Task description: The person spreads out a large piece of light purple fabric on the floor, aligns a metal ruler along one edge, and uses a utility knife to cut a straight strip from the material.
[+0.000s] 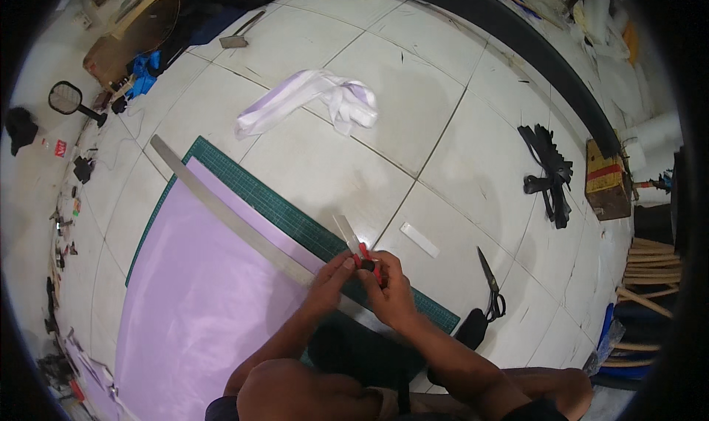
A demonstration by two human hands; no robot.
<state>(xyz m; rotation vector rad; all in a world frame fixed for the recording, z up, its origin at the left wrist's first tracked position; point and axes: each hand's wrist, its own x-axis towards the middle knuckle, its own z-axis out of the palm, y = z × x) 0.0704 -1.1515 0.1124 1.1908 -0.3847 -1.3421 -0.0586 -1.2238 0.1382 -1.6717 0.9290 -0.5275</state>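
A red and black utility knife (367,261) with a long pale blade sticking out is held up between my two hands. My left hand (330,279) pinches it at the blade end. Round the handle, the fingers of my right hand (390,286) are closed. Below the hands a long metal ruler (221,212) lies slantwise over lilac fabric (199,295), which is spread on a green cutting mat (258,194). To the right of the knife, a small white flat strip (419,240) rests on the tiles.
Black scissors (490,284) lie right of the mat. Farther off are a crumpled white and lilac cloth (317,102), a bundle of black straps (549,176) and a metal-headed tool (235,42). A long black roll (546,48) arches toward a box (607,181).
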